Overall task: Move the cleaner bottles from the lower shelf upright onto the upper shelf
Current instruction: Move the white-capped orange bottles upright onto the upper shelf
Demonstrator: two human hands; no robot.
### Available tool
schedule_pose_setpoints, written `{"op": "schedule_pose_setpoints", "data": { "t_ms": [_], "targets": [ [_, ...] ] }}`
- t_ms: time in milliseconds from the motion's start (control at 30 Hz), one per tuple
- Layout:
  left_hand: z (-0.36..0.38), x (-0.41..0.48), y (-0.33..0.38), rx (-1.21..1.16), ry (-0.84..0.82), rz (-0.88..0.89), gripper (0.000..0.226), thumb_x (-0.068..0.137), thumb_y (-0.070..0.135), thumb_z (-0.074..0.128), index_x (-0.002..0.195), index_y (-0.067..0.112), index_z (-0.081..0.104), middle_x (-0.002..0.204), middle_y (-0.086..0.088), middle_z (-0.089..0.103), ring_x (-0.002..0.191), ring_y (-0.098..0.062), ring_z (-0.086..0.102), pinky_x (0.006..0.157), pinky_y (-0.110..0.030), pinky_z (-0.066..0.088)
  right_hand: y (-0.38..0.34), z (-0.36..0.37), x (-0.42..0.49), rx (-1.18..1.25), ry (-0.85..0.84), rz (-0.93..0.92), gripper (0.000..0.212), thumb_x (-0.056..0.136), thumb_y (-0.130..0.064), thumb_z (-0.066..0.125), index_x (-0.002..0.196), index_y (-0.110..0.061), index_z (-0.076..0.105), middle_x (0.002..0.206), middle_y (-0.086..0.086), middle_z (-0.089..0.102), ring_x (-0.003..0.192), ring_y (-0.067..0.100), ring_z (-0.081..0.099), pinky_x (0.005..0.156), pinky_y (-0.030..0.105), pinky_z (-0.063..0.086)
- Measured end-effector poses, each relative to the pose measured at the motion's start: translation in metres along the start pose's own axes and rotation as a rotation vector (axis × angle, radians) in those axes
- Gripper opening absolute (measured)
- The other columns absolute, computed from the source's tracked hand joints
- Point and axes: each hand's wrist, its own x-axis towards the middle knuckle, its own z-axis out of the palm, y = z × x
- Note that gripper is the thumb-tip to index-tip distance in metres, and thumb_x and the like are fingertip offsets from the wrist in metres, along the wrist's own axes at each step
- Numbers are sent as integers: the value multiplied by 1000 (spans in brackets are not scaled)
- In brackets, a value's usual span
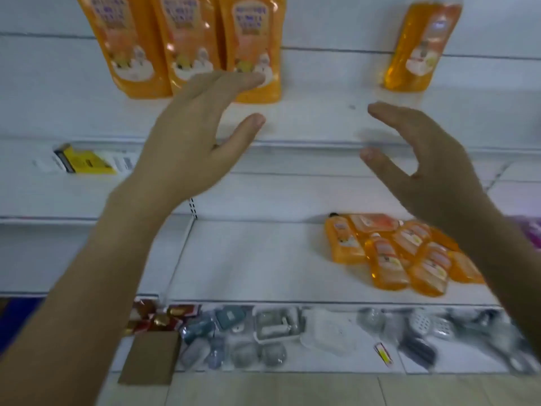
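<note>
Three orange cleaner bottles [187, 42] stand upright in a row at the left of the white upper shelf [316, 124]. A fourth orange bottle [421, 45] stands alone at its right. On the lower shelf [251, 259], several orange bottles [392, 253] lie flat in a pile at the right. My left hand [199, 133] is raised in front of the upper shelf, fingers apart, fingertips just before the third bottle, holding nothing. My right hand [427, 159] hovers with fingers spread below the lone bottle, also with nothing in it.
A yellow price tag [85, 162] hangs on the upper shelf's front edge at the left. The bottom shelf holds small packaged goods, soap dishes [328, 332] and a cardboard piece [152, 357]. Something purple [530, 230] sits at the far right.
</note>
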Motion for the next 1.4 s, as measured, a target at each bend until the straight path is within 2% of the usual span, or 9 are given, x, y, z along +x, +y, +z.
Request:
{"op": "schedule_pose_setpoints", "data": {
  "t_ms": [167,267,400,533,733,967,1067,1200,1400],
  "targets": [
    [65,-86,76,-238,19,-307,32,93,19,51,120,4,57,114,6,54,105,1,47,92,0,29,30,1,-115,144,64,161,38,90,-25,53,125,-9,55,122,-7,49,116,12,47,98,13,31],
    [104,-132,109,-321,-54,-486,27,92,16,55,117,5,59,111,4,58,100,-6,53,86,1,31,49,10,-182,224,44,331,33,90,-18,58,122,-9,57,115,-7,53,110,13,50,92,9,34],
    [144,-191,146,-387,-196,-692,21,91,12,57,112,9,61,104,5,61,93,-8,57,80,1,34,72,17,-269,284,-51,683,35,91,-24,57,125,-18,55,111,-8,57,104,12,54,85,23,40],
    [171,-238,169,-373,-342,-828,20,91,9,55,110,7,61,103,0,63,92,-10,57,78,-13,39,98,23,-339,326,-128,893,34,91,-26,56,125,-18,55,109,-2,62,96,13,59,78,23,41],
    [212,-286,172,-178,-651,-950,24,94,19,51,115,11,58,114,-4,63,100,-18,59,80,-29,45,135,44,-403,221,-438,1120,33,91,-23,56,123,-13,55,107,9,65,85,18,58,74,26,42],
    [273,-266,140,23,-844,-910,29,95,26,45,121,15,52,122,-4,59,104,-22,58,77,-31,45,184,65,-381,81,-681,1109,39,93,-27,53,130,-16,49,122,9,60,108,23,57,88,33,44],
    [303,-236,128,49,-891,-876,31,95,26,44,124,15,49,120,-4,59,103,-23,58,72,-29,40,212,65,-353,24,-662,1087,37,94,-27,51,128,-14,50,125,9,59,109,24,57,89,35,46],
    [342,-186,108,91,-927,-845,36,95,28,43,128,16,46,123,-4,58,107,-25,57,81,-33,43,246,68,-309,-8,-497,1084,35,92,-26,52,125,-14,53,122,11,60,106,27,59,81,29,43],
    [388,-131,101,150,-915,-831,40,95,36,42,128,14,42,122,-9,55,108,-27,55,75,-33,40,275,78,-263,-6,-456,981,34,93,-26,51,125,-14,53,123,11,58,102,27,59,81,37,49]
  ]
}}
